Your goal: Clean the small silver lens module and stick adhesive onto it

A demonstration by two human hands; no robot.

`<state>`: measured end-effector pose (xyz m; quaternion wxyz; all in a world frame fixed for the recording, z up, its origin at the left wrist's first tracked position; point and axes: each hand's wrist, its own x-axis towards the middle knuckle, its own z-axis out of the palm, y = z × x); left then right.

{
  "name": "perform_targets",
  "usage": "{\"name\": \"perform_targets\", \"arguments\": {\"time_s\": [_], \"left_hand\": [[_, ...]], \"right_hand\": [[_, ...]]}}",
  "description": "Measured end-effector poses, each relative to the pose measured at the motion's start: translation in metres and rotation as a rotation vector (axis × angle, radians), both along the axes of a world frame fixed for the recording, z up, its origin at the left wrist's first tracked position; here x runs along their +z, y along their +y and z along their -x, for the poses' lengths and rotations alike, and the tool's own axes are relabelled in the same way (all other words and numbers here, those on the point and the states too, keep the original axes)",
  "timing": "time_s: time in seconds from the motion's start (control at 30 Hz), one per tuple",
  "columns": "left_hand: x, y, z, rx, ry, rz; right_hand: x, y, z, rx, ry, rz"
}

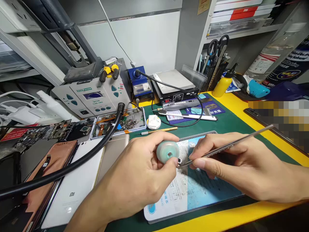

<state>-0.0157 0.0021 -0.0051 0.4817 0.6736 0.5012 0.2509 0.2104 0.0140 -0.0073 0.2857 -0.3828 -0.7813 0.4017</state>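
Note:
My left hand [145, 174] is closed on a round, translucent pale-green spool [169, 149] with a small hole in its middle. Just beyond the thumb tip is a tiny metal-framed part [180, 160], too small to name. In a pinch, my right hand [231, 164] holds slim metal tweezers [231, 141], which slant down to the left. Their tips reach that tiny part beside my left thumb; whether they grip it I cannot tell. Under both hands lies a worn blue-and-white notebook [205, 196] on a green mat [137, 217].
Several phones and phone backs, one a white back [72, 183], lie at left under a thick black hose [96, 151]. Behind stand a parts tray [144, 120], a hot-air station [96, 93] and a hot plate [173, 80]. A yellow bottle [222, 85] stands at back right.

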Motion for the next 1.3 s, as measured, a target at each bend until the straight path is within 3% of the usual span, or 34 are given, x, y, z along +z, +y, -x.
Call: {"name": "perform_targets", "arguments": {"time_s": [0.63, 1.3], "left_hand": [[-0.0041, -0.0019, 0.0042, -0.016, 0.086, -0.044], [0.0030, 0.0016, 0.0008, -0.005, -0.036, 0.042]], "right_hand": [[0.0023, -0.0011, 0.0022, 0.044, 0.019, -0.065], [-0.0030, -0.0014, -0.0004, 0.066, 0.034, -0.104]]}}
